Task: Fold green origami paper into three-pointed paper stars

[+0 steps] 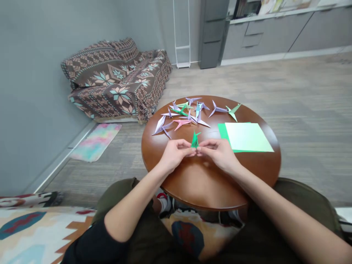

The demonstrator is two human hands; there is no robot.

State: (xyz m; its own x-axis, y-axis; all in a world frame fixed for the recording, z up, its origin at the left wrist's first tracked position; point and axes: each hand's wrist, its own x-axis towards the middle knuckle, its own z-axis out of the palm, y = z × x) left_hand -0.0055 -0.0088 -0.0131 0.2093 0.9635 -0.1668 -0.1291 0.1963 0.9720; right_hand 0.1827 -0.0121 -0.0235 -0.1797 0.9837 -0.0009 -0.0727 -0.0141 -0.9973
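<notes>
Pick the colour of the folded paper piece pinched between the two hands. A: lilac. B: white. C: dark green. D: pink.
C: the folded paper piece held between the left hand and the right hand is dark green; the pink and lilac folded figures lie farther back on the round wooden table, not in the hands.

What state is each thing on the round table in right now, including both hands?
Green paper piece: partly folded, pinched between both hands.
Left hand: closed on it.
Right hand: closed on it.
Finished folded shapes: lying loose on the table.
Green paper sheets: flat, unfolded, stacked.
</notes>
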